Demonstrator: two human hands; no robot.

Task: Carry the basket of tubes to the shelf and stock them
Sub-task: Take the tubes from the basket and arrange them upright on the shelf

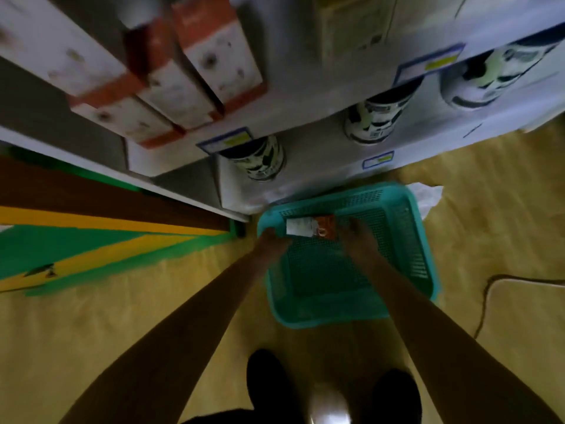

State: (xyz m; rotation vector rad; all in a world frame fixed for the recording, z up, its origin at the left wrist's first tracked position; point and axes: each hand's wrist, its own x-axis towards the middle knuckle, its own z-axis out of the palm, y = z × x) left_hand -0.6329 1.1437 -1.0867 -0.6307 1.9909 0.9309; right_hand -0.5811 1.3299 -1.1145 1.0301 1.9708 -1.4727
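A teal plastic basket [397,270] sits on the floor at the foot of the shelf. At its far left corner lies a white and orange tube [310,228]. My left hand [273,240] is at the basket's left rim, touching the tube's white end. My right hand [359,235] reaches into the basket beside the tube's orange end. The frame is blurred, so I cannot tell how firmly either hand grips the tube. Above stands the white shelf [305,148], with white and orange boxes [220,56] on an upper level.
Round black and white containers [263,160] stand on the lower shelf levels, behind blue price tags. A white bag [428,197] lies behind the basket. A dark cable [486,295] runs on the floor at right. Green, yellow and brown boards [91,240] are at left. My shoes [269,381] are below.
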